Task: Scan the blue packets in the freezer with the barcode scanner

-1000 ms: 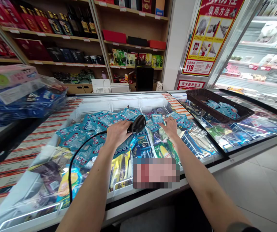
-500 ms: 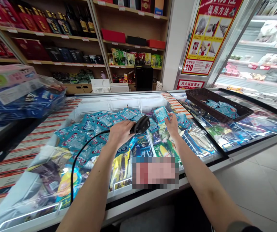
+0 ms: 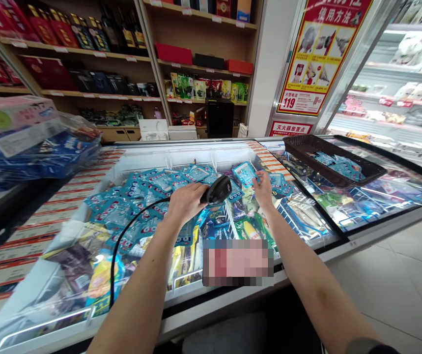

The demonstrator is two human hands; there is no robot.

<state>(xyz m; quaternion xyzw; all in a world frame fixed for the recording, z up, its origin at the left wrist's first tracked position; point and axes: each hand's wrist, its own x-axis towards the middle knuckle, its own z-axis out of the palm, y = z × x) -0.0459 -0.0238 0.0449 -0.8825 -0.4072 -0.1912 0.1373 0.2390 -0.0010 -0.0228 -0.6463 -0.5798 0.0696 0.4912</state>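
My left hand (image 3: 185,200) is wrapped round the handle of a black barcode scanner (image 3: 218,189), whose head faces right. Its black cable (image 3: 134,215) hangs from the grip down past my forearm. With the fingertips of my right hand (image 3: 263,188) I pinch a small light-blue packet (image 3: 244,173) by its right edge, holding it up with a white label patch facing me. Scanner and packet are apart. Many similar blue packets (image 3: 152,187) lie heaped to the left, over the chest freezer (image 3: 140,155).
A dark brown basket (image 3: 308,143) with several blue packets stands on the right of the freezer. Wrapped boxes (image 3: 15,142) are stacked at the left. A blurred-out patch (image 3: 238,262) covers something at the front edge. Shelves (image 3: 203,69) stand behind.
Both hands keep nearly the same places and grips. The scanner and my left hand have shifted very slightly to the right.
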